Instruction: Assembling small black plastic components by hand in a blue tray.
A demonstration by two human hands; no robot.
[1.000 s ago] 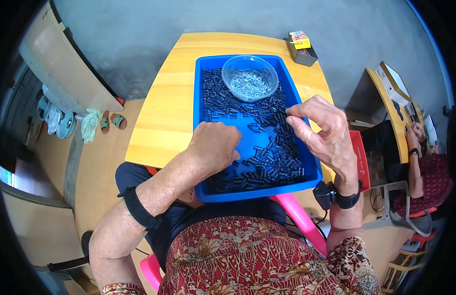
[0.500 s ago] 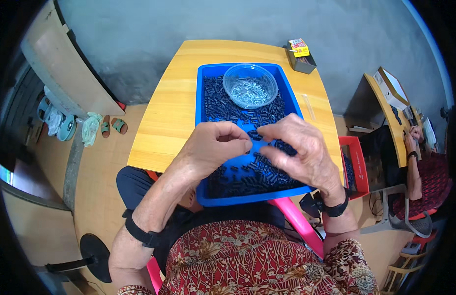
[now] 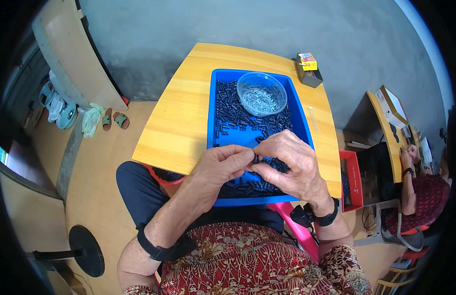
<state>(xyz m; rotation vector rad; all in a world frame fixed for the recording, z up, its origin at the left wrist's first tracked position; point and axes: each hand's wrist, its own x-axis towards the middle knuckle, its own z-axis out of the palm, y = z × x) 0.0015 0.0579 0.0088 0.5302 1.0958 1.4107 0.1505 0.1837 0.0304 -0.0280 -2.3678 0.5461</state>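
My left hand (image 3: 222,166) and my right hand (image 3: 291,161) meet fingertip to fingertip above the near half of a blue tray (image 3: 310,130). Pinched between them is a small black cylindrical piece (image 3: 256,159), mostly covered by the fingers. Many similar black pieces (image 3: 229,105) lie loose in the tray, with blue bottom showing in the middle. At the tray's far right, a round clear plastic tub (image 3: 241,101) sits on the pieces and holds small silvery metal parts (image 3: 260,102), too small to name surely.
The tray rests on a yellow wooden table (image 3: 164,123). A dark box (image 3: 310,77) with a yellow packet stands at its far right corner. Red bins (image 3: 355,182) flank the table. A person (image 3: 417,194) sits at another desk on the right. Sandals (image 3: 121,120) lie on the floor.
My hands have come together; the gap between the fingertips has closed and the right fingers now touch the black piece. The view has shifted a little.
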